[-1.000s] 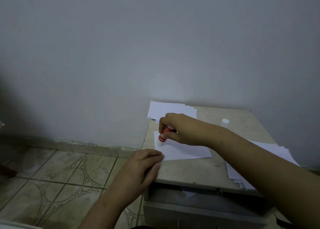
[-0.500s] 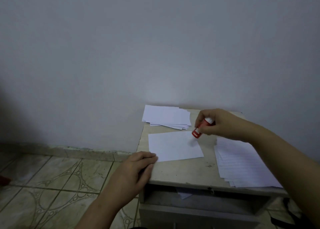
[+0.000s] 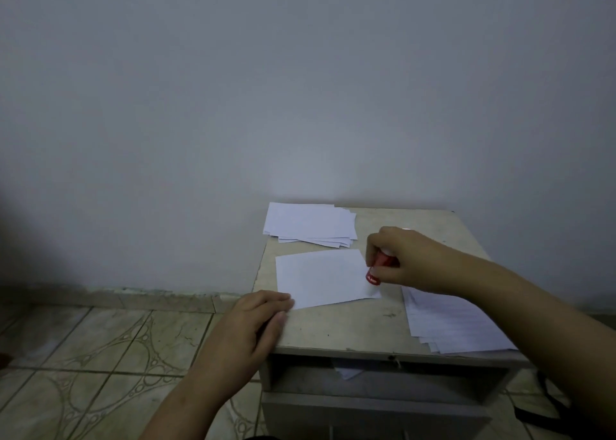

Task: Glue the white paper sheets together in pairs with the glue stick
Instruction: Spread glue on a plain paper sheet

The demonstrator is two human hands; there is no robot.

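A single white paper sheet [image 3: 320,278] lies flat in the middle of a small beige table [image 3: 340,326]. My right hand [image 3: 405,261] grips a red glue stick [image 3: 376,269], its lower end touching the sheet's right edge. My left hand [image 3: 256,323] rests with straight fingers on the sheet's near left corner at the table's edge. A stack of white sheets [image 3: 310,223] sits at the table's back left. Another stack of sheets [image 3: 450,323] lies on the right, partly under my right forearm.
The table stands against a plain grey wall. Below its top is an open shelf [image 3: 366,376] holding a scrap of paper. Patterned floor tiles [image 3: 100,356] spread to the left. A dark strap [image 3: 546,403] lies on the floor at the lower right.
My right hand carried the glue stick from the sheet's left side across to its right edge, lifting it off and setting it down again. My left hand stayed on the near left corner.
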